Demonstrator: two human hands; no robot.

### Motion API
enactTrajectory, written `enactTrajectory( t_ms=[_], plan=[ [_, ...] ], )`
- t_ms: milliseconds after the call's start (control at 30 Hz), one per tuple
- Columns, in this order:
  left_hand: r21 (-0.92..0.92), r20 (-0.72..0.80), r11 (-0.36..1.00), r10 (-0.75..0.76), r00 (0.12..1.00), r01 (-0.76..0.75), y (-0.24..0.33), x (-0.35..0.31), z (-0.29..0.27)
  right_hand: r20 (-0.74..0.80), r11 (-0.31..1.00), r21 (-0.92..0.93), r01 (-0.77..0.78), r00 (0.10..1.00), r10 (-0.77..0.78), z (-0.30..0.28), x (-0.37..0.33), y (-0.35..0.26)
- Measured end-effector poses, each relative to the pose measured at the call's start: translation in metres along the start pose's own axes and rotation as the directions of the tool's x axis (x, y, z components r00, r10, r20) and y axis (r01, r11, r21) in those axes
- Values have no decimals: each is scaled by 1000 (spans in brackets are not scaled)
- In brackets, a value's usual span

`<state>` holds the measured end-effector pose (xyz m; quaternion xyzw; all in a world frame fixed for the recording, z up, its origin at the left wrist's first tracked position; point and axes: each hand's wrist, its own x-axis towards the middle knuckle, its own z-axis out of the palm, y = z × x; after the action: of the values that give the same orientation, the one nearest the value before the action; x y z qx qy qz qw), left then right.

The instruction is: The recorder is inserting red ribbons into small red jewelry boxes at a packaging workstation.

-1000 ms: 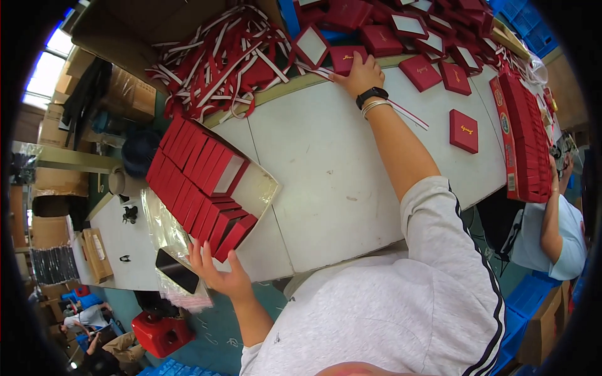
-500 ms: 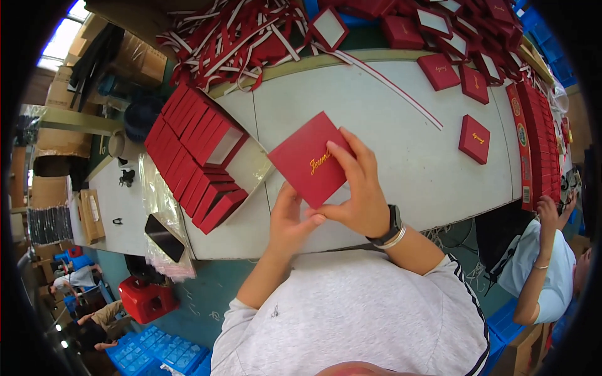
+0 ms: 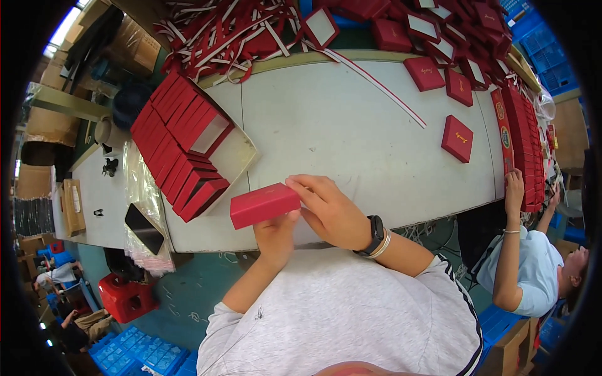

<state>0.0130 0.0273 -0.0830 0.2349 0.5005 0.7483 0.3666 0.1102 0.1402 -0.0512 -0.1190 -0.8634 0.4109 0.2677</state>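
We note the white table [image 3: 351, 125] as the largest surface, with a tray [image 3: 241, 147] of red boxes [image 3: 179, 141] standing on edge in a packed row at its left and a heap of red-and-white strips [image 3: 232, 31] along the far edge. Loose red boxes lie flat at the far right [image 3: 458, 138], well apart from our work. At the near table edge we hold one red box [image 3: 264, 205], turned so its long side faces up. The right hand [image 3: 332, 210] is closed over its right end, fingers on top and curled down the side; the left hand [image 3: 276, 235] grips it from beneath, thumb against the lower face. In our judgement the step is best done with both hands kept near the corners, pressing evenly so the lid seats square, and checking edges before release. A co-worker's hand [image 3: 514, 185] rests on the stacks at the right.
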Motion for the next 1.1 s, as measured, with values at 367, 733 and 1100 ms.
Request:
enactTrajectory(
  t_ms=[367,733,1100],
  plan=[
    [-21,130,985,-165,978,169,15,3,-18,-545,815,-447,-370,835,80,-109,10,108],
    [334,154,942,-19,988,-34,24,9,-6,-108,557,-295,-776,607,788,-143,-8,138],
    [327,78,939,84,993,-105,32,-11,8,144,229,928,-295,848,511,-17,-13,-17]
  ],
)
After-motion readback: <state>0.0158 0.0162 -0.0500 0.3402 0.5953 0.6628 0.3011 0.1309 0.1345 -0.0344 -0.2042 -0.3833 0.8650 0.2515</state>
